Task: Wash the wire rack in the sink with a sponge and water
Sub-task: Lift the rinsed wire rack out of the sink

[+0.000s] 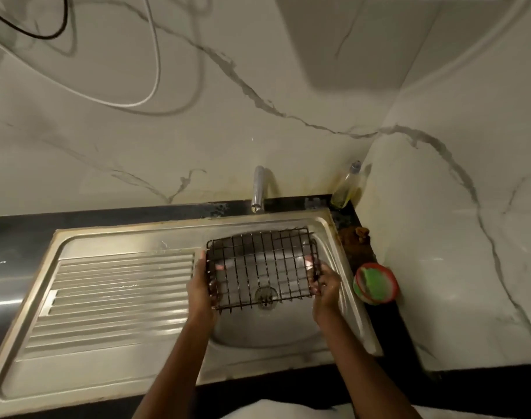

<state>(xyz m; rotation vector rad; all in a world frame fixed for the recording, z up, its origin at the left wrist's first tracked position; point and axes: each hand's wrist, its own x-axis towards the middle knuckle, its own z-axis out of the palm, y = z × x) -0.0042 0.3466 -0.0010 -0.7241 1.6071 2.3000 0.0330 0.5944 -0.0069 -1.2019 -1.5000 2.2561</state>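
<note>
A dark wire rack (262,269) is held level over the round steel sink basin (288,331). My left hand (202,287) grips its left edge, fingers curled through the wires. At the rack's right front corner, my right hand (326,287) grips the frame. The drain (266,297) shows through the grid. A green sponge (374,282) lies in a red dish (391,293) on the dark counter to the right of the sink. The chrome tap (258,190) stands behind the basin with no water running from it.
A ribbed steel drainboard (116,297) extends left of the basin. A bottle of yellowish liquid (346,186) stands in the back right corner. A brown clump (355,235) lies on the counter below it. Marble walls close in behind and on the right. Cables hang on the wall at upper left.
</note>
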